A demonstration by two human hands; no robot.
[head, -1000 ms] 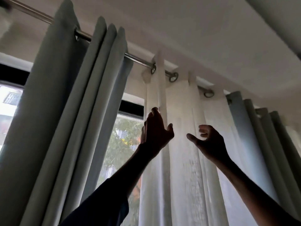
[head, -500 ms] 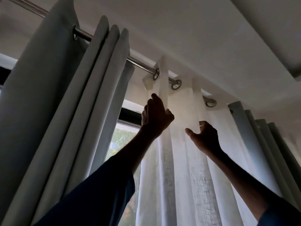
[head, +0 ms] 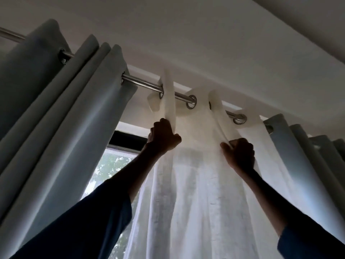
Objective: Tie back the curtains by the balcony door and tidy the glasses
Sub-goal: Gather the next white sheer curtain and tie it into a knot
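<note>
Just under the rod (head: 143, 84), both hands are in the sheer (head: 196, 193). The left hand (head: 164, 136) has its fingers (head: 163, 124) curled tight round the sheer's free edge fold, directly below the first ring. The right hand (head: 239, 156) pinches a fold further along between thumb and fingers, slightly lower. Neither hand is loose; each holds cloth.

The sheer hangs straight down past the fingers, long axis vertical, while the rod above them slants down to the right in this view. Left of the left fingers lies a bare gap of window (head: 112, 165), then a grey curtain (head: 65, 118). Right of the right fingers, the sheer's far edge meets the second grey curtain (head: 291, 150). Gathering probably means sliding along the rod, and the left hand, at the free edge, looks best placed to drive it.

Count: one rod, one sheer, two grey curtains, four rings (head: 191, 105) on the sheer, one half hidden. No glasses or tie-back in view.
</note>
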